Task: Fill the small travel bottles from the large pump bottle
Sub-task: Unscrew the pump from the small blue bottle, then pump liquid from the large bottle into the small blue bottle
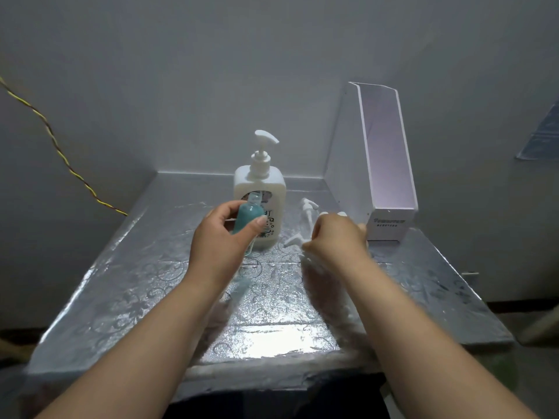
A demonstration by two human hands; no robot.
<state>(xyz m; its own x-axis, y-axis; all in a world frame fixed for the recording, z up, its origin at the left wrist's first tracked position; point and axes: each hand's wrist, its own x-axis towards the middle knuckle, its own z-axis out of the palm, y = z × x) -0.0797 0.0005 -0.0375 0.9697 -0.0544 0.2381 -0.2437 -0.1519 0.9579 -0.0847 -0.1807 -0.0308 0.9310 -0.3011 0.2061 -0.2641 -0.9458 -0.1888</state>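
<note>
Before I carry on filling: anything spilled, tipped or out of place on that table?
No spill visible. Two small white pump heads lie loose on the table, right of the upright large pump bottle, by the right hand.

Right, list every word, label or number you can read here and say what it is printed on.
"打": on the front label of the large pump bottle, beside the teal travel bottle held in the left hand; the rest of that label is hidden or too small to read.
Two printed lines on the front of the white file holder: too blurred to read.
Teal travel bottle: no text shows.
</note>
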